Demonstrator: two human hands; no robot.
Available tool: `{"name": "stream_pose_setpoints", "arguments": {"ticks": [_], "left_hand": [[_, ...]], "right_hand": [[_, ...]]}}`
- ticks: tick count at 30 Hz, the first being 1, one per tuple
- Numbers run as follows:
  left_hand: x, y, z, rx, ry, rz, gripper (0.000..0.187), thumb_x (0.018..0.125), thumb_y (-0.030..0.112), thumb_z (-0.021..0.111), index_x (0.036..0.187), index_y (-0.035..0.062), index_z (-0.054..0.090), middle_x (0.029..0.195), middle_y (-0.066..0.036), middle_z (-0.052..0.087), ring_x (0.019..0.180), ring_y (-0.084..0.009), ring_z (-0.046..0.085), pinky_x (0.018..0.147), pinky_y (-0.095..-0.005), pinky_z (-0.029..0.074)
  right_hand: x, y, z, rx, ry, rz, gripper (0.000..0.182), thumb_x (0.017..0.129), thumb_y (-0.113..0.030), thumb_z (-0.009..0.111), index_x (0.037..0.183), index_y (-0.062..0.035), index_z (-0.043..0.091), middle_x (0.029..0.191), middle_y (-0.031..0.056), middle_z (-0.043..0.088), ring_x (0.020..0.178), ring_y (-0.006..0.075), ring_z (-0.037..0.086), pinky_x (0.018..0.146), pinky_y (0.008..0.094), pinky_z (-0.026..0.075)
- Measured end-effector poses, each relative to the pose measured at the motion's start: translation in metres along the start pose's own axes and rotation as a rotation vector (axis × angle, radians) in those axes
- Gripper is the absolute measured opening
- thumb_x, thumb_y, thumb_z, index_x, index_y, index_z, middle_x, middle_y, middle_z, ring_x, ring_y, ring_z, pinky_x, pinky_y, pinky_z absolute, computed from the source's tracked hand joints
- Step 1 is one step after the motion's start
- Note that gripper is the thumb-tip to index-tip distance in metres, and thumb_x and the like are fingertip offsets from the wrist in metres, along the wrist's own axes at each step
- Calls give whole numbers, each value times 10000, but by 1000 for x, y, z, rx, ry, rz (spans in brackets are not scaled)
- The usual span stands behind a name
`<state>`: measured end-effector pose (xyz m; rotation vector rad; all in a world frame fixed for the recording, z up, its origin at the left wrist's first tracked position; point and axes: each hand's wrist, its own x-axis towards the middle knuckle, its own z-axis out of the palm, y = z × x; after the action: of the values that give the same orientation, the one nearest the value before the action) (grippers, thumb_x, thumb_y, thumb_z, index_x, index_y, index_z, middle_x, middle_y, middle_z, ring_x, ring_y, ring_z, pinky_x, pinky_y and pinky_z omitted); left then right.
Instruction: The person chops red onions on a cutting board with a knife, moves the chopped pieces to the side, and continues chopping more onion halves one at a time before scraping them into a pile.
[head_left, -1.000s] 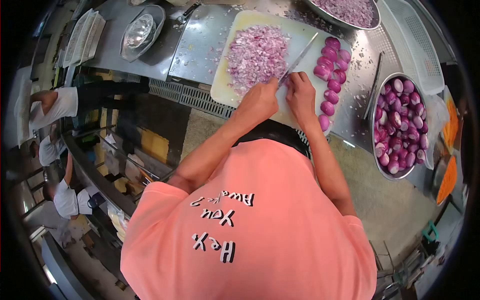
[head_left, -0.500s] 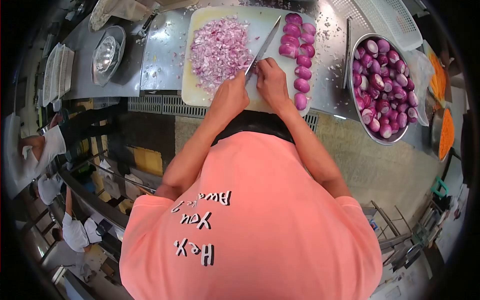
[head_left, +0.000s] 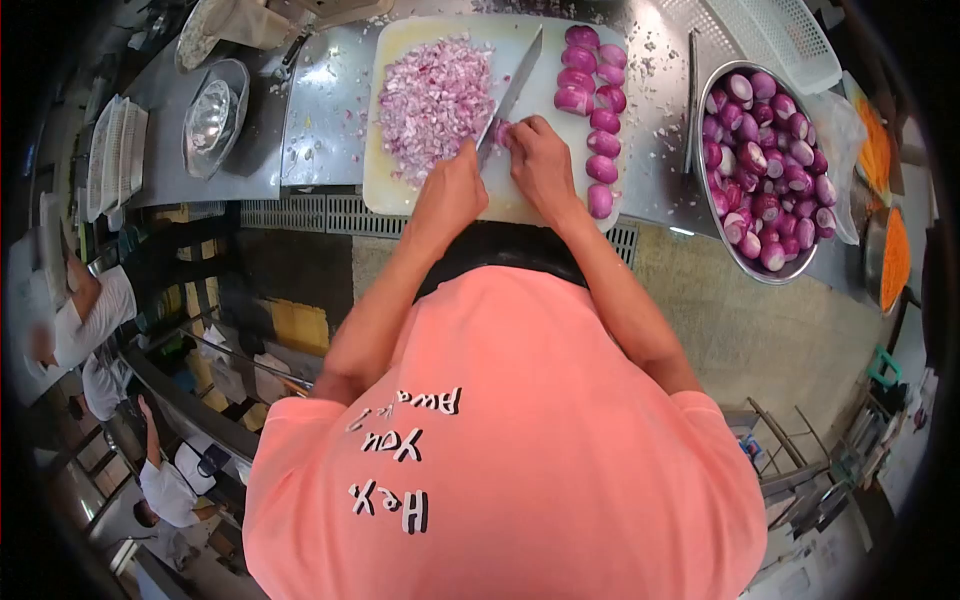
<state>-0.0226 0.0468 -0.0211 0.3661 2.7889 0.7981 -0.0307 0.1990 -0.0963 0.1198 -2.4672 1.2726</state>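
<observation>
My left hand point(head_left: 452, 195) is closed around the handle of a kitchen knife point(head_left: 522, 78), its blade pointing up and to the right. Beside the blade, my right hand point(head_left: 541, 165) has its fingers bent onto a small purple onion piece point(head_left: 501, 132), mostly hidden by the fingers. Both hands are over a white cutting board point(head_left: 430, 28). A heap of chopped onion point(head_left: 435, 100) spreads left of the knife. Along the board's right side, peeled onion halves point(head_left: 603, 143) lie in rows.
A metal bowl point(head_left: 716, 215) full of peeled onions stands at the right. Behind it is a white plastic basket point(head_left: 815, 68). Shredded orange food point(head_left: 896, 262) fills a container farther right. A shiny metal dish point(head_left: 212, 115) sits on the left counter. People in white shirts point(head_left: 168, 490) are at far left.
The knife and my left hand have shifted slightly left and down. A purple onion piece now shows between the blade and my right fingers. The view has moved a little.
</observation>
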Motion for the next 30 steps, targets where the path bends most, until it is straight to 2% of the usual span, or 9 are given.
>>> {"name": "stream_pose_setpoints", "arguments": {"ticks": [3, 6, 8, 11, 15, 17, 20, 23, 30], "left_hand": [[5, 3, -8, -31, 43, 77, 215, 822, -16, 511, 1022, -94, 523, 694, -347, 582, 715, -512, 606, 624, -576, 465], [4, 3, -9, -47, -4, -51, 222, 860, 20, 503, 1067, -60, 499, 737, -330, 583, 785, -507, 591, 685, -569, 432], [10, -13, 11, 29, 69, 56, 247, 817, -18, 512, 1051, -98, 514, 688, -350, 584, 719, -513, 612, 644, -574, 479], [7, 3, -14, 0, 31, 63, 240, 819, -13, 515, 1044, -99, 517, 699, -346, 591, 726, -513, 614, 651, -568, 486], [10, 4, 3, -19, 19, -1, 208, 816, -14, 521, 1006, -99, 526, 732, -343, 604, 750, -507, 620, 665, -566, 487], [22, 1, 11, -13, 46, 75, 169, 819, -14, 521, 967, -95, 531, 747, -336, 612, 764, -503, 623, 682, -567, 484], [16, 14, -12, -33, -38, -29, 187, 862, 61, 525, 1002, -63, 514, 797, -334, 604, 833, -518, 592, 713, -565, 448], [18, 5, 13, -53, -45, -54, 183, 864, 64, 521, 997, -62, 512, 807, -339, 605, 831, -520, 592, 715, -571, 447], [22, 10, 3, -41, -20, -9, 211, 861, 60, 519, 1029, -67, 524, 809, -341, 605, 828, -515, 597, 715, -567, 455]], "right_hand": [[5, -1, -1, -38, -16, 4, 128, 794, 28, 594, 904, -4, 652, 889, 166, 602, 794, 377, 619, 692, 460, 503], [11, -1, 3, -72, -27, 27, 120, 791, 20, 594, 893, -3, 653, 900, 174, 605, 801, 383, 620, 696, 462, 504], [11, -6, 1, -91, -35, 26, 105, 793, 8, 592, 880, 3, 651, 905, 187, 603, 805, 393, 620, 703, 464, 506], [13, 0, 3, -58, -47, 21, 114, 778, 21, 584, 872, 13, 647, 907, 200, 599, 814, 403, 617, 716, 470, 505], [14, -1, 4, -40, -71, 78, 143, 753, 53, 569, 874, 25, 642, 906, 204, 594, 825, 414, 612, 729, 476, 501], [16, -1, 2, -45, -67, 43, 158, 737, 74, 559, 870, 35, 636, 887, 205, 589, 820, 423, 603, 730, 478, 496], [17, 4, -2, -37, -101, 44, 145, 730, 78, 563, 852, 44, 633, 869, 208, 585, 808, 426, 597, 726, 481, 491], [15, 3, 0, -37, -82, 69, 128, 723, 84, 569, 829, 46, 631, 855, 211, 585, 798, 424, 595, 723, 484, 485], [16, 9, 0, -20, -67, 18, 119, 722, 87, 581, 823, 45, 628, 855, 204, 590, 788, 419, 597, 717, 481, 487]]}}
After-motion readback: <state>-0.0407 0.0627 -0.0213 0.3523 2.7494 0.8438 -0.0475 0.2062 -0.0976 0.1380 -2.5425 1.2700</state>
